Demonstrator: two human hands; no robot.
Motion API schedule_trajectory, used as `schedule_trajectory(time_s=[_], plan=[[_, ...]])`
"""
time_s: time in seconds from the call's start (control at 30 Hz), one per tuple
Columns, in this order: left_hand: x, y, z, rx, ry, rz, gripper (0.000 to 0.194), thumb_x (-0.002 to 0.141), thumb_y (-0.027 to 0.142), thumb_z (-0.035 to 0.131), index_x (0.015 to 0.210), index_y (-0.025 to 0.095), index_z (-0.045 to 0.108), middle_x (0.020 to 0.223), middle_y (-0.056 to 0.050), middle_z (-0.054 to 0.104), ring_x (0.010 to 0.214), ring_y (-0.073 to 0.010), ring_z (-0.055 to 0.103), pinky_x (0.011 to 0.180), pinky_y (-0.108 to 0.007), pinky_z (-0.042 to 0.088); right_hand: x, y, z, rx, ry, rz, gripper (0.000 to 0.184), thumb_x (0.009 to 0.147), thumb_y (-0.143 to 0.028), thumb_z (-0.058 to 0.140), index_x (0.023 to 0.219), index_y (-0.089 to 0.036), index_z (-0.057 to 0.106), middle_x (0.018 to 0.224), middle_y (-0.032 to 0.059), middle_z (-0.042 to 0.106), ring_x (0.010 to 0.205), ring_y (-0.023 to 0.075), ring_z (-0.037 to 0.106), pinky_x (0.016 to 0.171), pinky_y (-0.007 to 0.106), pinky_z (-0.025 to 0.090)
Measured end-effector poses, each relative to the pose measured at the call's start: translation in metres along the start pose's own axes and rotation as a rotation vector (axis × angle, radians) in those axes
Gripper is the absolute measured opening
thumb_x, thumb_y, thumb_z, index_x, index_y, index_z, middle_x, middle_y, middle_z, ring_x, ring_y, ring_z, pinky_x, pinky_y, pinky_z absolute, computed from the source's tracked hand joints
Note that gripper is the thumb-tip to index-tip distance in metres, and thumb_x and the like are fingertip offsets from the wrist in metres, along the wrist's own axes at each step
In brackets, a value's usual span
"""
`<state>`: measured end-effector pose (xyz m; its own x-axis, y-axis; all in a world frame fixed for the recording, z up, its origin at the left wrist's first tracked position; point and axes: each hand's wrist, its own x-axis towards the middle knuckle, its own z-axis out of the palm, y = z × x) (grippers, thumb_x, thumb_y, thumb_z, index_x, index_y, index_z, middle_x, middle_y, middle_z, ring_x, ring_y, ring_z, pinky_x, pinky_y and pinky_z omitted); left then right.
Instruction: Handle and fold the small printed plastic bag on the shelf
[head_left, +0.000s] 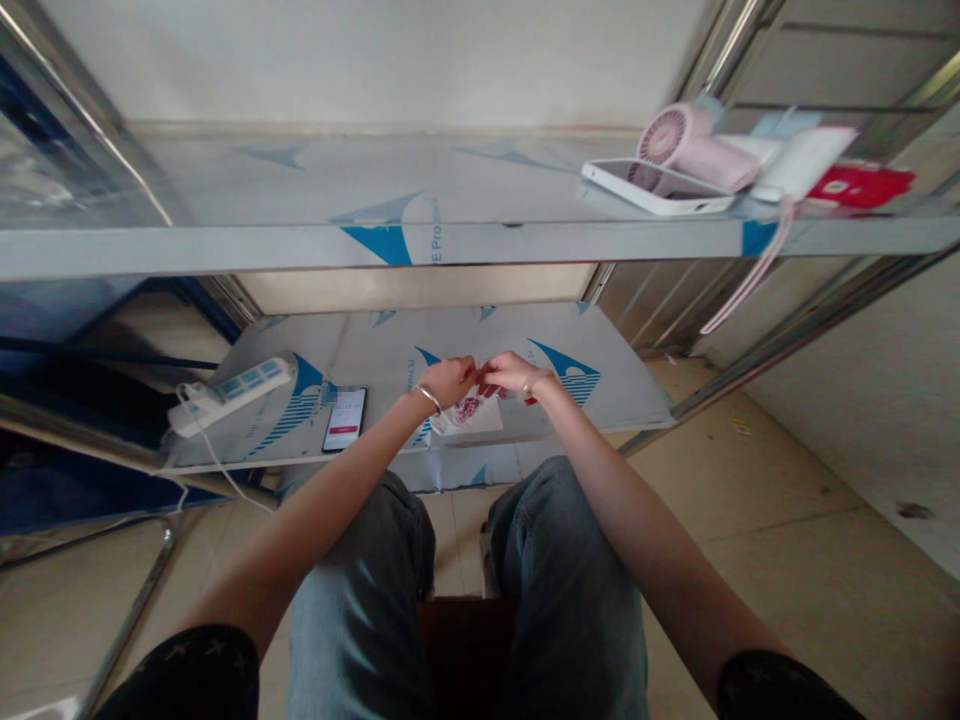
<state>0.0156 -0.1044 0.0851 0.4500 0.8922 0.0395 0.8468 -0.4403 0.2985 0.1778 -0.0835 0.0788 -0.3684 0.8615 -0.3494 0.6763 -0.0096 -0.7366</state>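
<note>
My left hand [448, 381] and my right hand [512, 372] meet over the lower steel shelf [570, 340], fingers pinched together on the top of a small clear plastic bag [469, 412]. The bag holds small dark red pieces and hangs down to the shelf surface. A bangle circles my left wrist and a thin bracelet my right. A bit of red shows beside my right wrist; I cannot make out what it is.
A phone [345, 419] with a lit screen lies left of the bag. A white power strip [229, 391] sits at the shelf's left end. On the upper shelf [300, 245], a pink handheld fan [694, 145], a white tablet-like device [652, 190] and a red packet [862, 185].
</note>
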Motion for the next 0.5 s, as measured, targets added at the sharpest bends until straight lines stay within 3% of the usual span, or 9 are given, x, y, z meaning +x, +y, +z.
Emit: schedule_trajectory(time_s=[0.17,0.33,0.5], plan=[[-0.0013,-0.0017,0.0022,0.049,0.003,0.004,0.03,0.092,0.032,0.04,0.095,0.016,0.065,0.088,-0.009,0.068,0.081,-0.0195,0.063,0.069,-0.026,0.044,-0.0016,-0.001,0.0016,-0.011,-0.015,0.043,0.016,0.083,-0.017,0.055,0.092,-0.014,0.068,0.087,0.0063,0.072,0.075,0.0131,0.066,0.052,0.013,0.045],[-0.0035,-0.0015,-0.0002,-0.049,-0.006,-0.02,0.033,0.092,0.032,0.04,0.097,0.016,0.068,0.087,-0.008,0.07,0.079,-0.0181,0.064,0.068,-0.025,0.045,-0.0068,-0.0072,0.0041,0.187,-0.014,0.043,0.021,0.085,-0.006,0.047,0.092,-0.011,0.066,0.089,0.0083,0.071,0.072,0.0114,0.067,0.062,0.015,0.049],[-0.004,-0.0042,0.0004,-0.139,-0.04,-0.004,0.029,0.087,0.027,0.049,0.105,0.016,0.069,0.091,-0.007,0.071,0.081,-0.0161,0.064,0.071,-0.023,0.045,-0.0014,-0.0008,0.0044,0.277,0.009,0.057,0.021,0.089,-0.008,0.044,0.094,-0.009,0.064,0.095,0.0111,0.07,0.071,0.0113,0.067,0.061,0.017,0.05]])
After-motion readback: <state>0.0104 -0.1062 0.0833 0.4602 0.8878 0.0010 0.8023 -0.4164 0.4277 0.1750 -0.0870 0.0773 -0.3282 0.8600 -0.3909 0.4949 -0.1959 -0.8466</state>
